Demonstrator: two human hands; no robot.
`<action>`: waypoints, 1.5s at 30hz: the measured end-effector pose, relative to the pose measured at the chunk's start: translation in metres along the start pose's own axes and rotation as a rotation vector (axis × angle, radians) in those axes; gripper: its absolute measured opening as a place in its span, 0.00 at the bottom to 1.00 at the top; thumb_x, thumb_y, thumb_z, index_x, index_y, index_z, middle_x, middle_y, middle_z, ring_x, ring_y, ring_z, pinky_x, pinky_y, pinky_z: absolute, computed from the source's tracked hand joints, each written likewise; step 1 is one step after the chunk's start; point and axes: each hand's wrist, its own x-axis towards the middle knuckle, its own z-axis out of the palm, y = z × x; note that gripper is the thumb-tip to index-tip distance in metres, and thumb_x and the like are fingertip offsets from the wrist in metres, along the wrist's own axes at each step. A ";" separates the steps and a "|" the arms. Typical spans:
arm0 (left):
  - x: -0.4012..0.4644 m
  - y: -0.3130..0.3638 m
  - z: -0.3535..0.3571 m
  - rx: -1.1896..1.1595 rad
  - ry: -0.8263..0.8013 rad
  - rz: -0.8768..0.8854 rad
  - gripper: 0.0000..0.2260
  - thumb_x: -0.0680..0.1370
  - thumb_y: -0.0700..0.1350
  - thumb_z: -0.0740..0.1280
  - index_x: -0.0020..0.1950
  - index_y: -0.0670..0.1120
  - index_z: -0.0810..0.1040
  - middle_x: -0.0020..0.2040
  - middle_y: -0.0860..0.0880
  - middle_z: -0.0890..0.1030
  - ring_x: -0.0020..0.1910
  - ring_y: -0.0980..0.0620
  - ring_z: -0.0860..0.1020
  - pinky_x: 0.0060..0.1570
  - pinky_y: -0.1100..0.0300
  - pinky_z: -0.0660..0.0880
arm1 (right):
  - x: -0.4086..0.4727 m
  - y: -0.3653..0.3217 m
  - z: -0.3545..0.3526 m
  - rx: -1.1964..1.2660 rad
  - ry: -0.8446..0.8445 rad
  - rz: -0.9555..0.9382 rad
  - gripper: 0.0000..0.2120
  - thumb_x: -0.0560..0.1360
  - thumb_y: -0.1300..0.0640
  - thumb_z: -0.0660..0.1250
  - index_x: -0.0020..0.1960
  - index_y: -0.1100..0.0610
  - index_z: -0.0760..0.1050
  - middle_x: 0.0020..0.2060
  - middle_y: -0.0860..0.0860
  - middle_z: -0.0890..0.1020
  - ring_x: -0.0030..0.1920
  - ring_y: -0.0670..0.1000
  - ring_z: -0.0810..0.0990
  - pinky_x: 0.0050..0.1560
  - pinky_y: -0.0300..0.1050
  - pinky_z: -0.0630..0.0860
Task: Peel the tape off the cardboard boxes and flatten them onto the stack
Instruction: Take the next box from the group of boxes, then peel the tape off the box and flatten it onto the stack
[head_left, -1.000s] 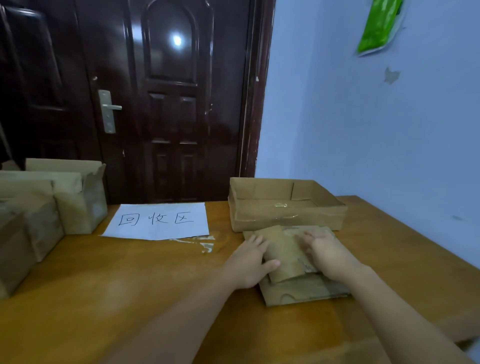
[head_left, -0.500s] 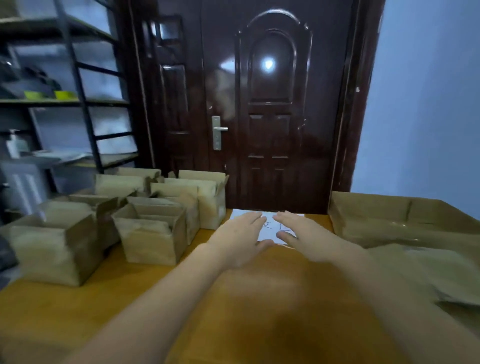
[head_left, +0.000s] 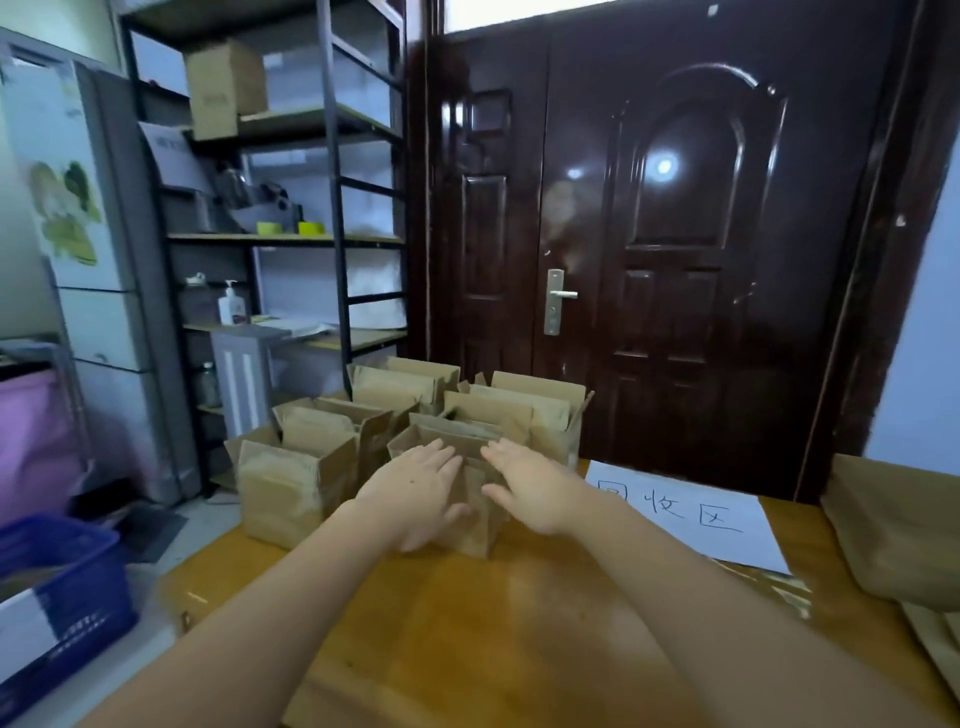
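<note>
Nearest open box (head_left: 470, 480) sits at the front of a cluster of cardboard boxes (head_left: 395, 415) on the left half of the tabletop (head_left: 467, 623). Both hands now reach it: a second ago they were pressing a flattened piece onto the stack at the right, then swung left across the paper sign (head_left: 691, 512). That reads as one box done, next one being picked up.

Left hand (head_left: 415, 493) on the box's near-left face, right hand (head_left: 535, 491) on its near-right side. Each grip is spread, fingers apart and extended, not yet closed on the cardboard; contact looks likely, but blur makes it hard to confirm.

Boxes: plain brown corrugated card, small, cuboid, flaps standing up, edges soft and slightly crumpled. Tape not discernible at this sharpness.

Flattened cardboard (head_left: 893, 530) at the far right edge, dull brown, limp. Sign is white paper with handwritten characters. Tabletop glossy orange-brown wood. Behind: dark lacquered door (head_left: 675, 234), metal shelf rack (head_left: 332, 208).
</note>
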 end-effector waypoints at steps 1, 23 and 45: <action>0.001 -0.004 0.003 0.007 -0.011 0.003 0.34 0.85 0.63 0.53 0.85 0.45 0.50 0.85 0.47 0.53 0.83 0.48 0.49 0.81 0.51 0.48 | 0.007 -0.003 0.004 -0.006 0.008 0.005 0.26 0.84 0.48 0.59 0.78 0.57 0.63 0.76 0.55 0.68 0.78 0.55 0.62 0.76 0.51 0.59; -0.008 0.018 0.015 -0.316 -0.063 -0.010 0.42 0.79 0.74 0.54 0.85 0.50 0.54 0.84 0.49 0.55 0.83 0.49 0.52 0.79 0.53 0.50 | -0.109 0.047 0.008 0.163 0.248 0.072 0.12 0.82 0.53 0.65 0.63 0.46 0.82 0.58 0.46 0.84 0.61 0.53 0.81 0.62 0.51 0.76; 0.059 0.213 0.007 -0.930 -0.026 0.070 0.29 0.83 0.66 0.55 0.81 0.54 0.66 0.78 0.53 0.69 0.76 0.52 0.67 0.70 0.59 0.65 | -0.262 0.138 -0.070 0.299 0.148 0.574 0.30 0.73 0.35 0.69 0.72 0.47 0.76 0.71 0.45 0.75 0.68 0.46 0.76 0.69 0.44 0.72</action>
